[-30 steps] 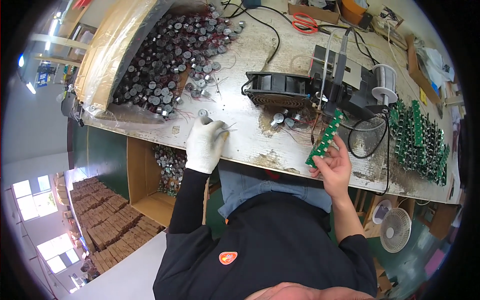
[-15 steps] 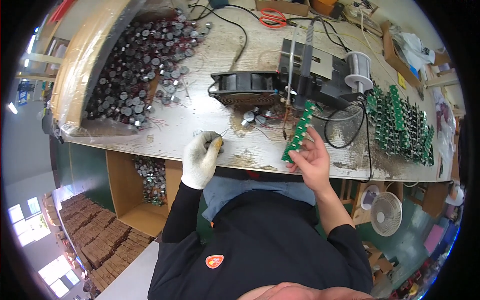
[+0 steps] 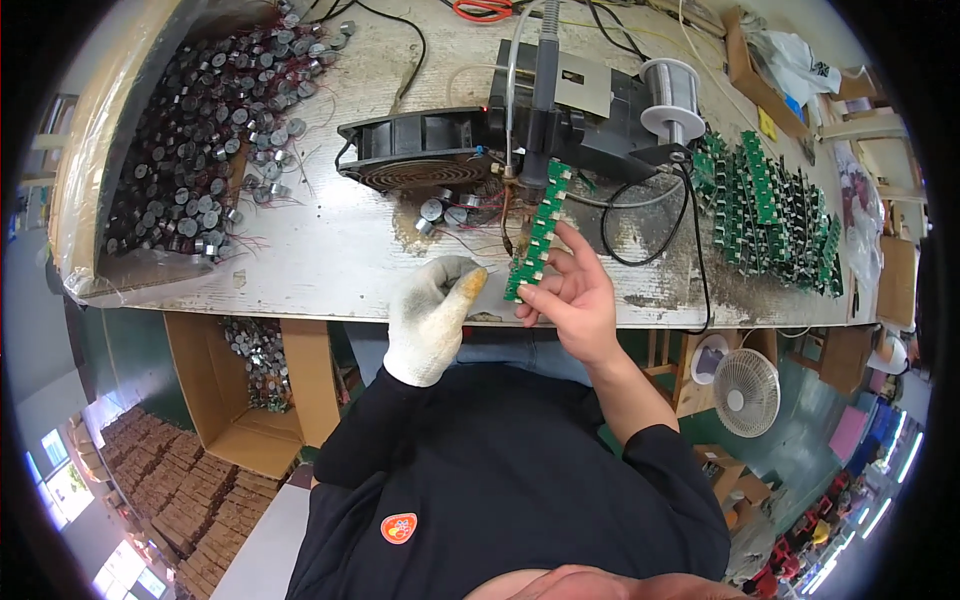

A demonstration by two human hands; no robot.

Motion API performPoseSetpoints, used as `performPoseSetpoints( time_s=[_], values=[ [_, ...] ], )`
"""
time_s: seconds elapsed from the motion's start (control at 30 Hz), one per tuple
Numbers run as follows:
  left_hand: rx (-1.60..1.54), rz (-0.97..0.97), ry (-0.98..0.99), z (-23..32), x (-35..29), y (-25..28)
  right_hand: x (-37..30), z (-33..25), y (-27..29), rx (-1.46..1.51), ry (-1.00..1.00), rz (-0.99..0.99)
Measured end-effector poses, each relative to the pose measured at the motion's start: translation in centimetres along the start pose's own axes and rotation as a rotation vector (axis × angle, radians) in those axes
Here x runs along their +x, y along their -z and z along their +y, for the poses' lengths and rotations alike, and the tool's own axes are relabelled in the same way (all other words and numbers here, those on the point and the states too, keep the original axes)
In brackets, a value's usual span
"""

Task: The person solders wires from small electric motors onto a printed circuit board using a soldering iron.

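Note:
My right hand (image 3: 578, 303), bare, grips a narrow green circuit board strip (image 3: 541, 235) near its lower end, thumb on one side and fingers behind. The strip stands tilted, its far end close to the soldering machine (image 3: 570, 90). My left hand (image 3: 430, 318), in a white glove with a stained thumb, is pinched closed just left of the strip's near end. A thin wire barely shows at its fingertips; whatever else lies inside the glove is hidden. Beyond the hands, a soldering tip (image 3: 507, 240) points down, and a few round silver components (image 3: 432, 211) with red wires lie left of it.
A black fan (image 3: 415, 150) stands behind the loose components. At left, many wired silver components (image 3: 215, 140) are heaped beside a plastic-lined carton (image 3: 110, 150). A solder spool (image 3: 672, 95) and rows of green boards (image 3: 765, 210) are to the right. Black cable (image 3: 690, 250) hangs over the edge.
My left hand has moved right, close to the board strip in my right hand. The camera view has shifted, so the bench sits further left and higher.

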State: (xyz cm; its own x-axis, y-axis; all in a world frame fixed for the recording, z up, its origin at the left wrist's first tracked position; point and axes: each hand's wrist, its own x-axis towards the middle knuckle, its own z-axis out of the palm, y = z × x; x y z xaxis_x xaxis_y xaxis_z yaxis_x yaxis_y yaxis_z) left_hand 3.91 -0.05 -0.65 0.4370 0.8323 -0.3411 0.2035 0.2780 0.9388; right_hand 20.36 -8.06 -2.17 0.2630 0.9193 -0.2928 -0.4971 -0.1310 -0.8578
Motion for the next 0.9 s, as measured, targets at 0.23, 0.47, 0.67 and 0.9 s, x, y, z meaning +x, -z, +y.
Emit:
performPoseSetpoints(
  time_s=[0.23,0.47,0.67,0.9],
  values=[
    [-0.184,-0.055,0.112,0.4,0.2,-1.3,-0.1,-0.1,0.3,0.018,0.007,-0.007],
    [-0.312,-0.050,0.192,-0.1,0.6,-1.3,0.0,-0.2,0.0,0.036,0.030,-0.008],
    [-0.262,-0.053,0.196,-0.1,0.8,-1.3,0.3,-0.3,0.0,0.008,0.061,-0.007],
    [-0.250,-0.056,0.193,0.2,0.9,-1.2,0.3,-0.7,-0.2,0.007,0.073,-0.010]
  ],
)
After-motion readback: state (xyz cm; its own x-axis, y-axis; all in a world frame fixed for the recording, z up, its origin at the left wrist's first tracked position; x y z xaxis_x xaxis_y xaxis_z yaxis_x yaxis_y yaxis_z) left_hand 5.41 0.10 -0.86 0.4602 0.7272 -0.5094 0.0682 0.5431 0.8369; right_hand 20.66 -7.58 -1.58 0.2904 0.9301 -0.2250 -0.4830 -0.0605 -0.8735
